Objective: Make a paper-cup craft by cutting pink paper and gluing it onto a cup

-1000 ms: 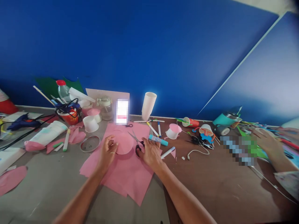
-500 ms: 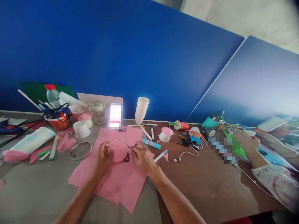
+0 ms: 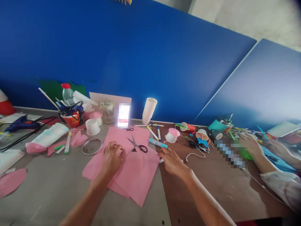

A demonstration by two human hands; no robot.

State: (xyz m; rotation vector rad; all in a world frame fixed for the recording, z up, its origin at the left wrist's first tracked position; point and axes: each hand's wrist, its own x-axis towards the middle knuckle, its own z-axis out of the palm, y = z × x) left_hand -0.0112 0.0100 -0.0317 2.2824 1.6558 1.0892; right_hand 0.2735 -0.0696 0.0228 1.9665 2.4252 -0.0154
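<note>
My left hand (image 3: 114,157) rests with loosely bent, parted fingers on the left side of the stacked pink paper sheets (image 3: 138,196). A round pink paper piece (image 3: 135,163) lies on the stack, just right of that hand. Above the circle lie black-handled scissors (image 3: 137,147), blades apart, touched by neither hand. My right hand (image 3: 172,160) reaches down at the sheets' right edge, fingers apart. Beneath its fingertips the end of a white marker (image 3: 161,160) shows; the rest is covered. Just beyond that hand lies a blue glue stick (image 3: 158,143).
A white paper tube (image 3: 149,110) and a lit, blurred phone screen (image 3: 124,116) stand at the back. Left are a tape ring (image 3: 92,147), paper cups (image 3: 92,126) and a pen holder (image 3: 70,120). Another person's hand (image 3: 251,146) is at the far right.
The scissors have left my right hand and lie on the pink sheets. My left hand has let go of the pink circle. My right hand has moved right, over the marker.
</note>
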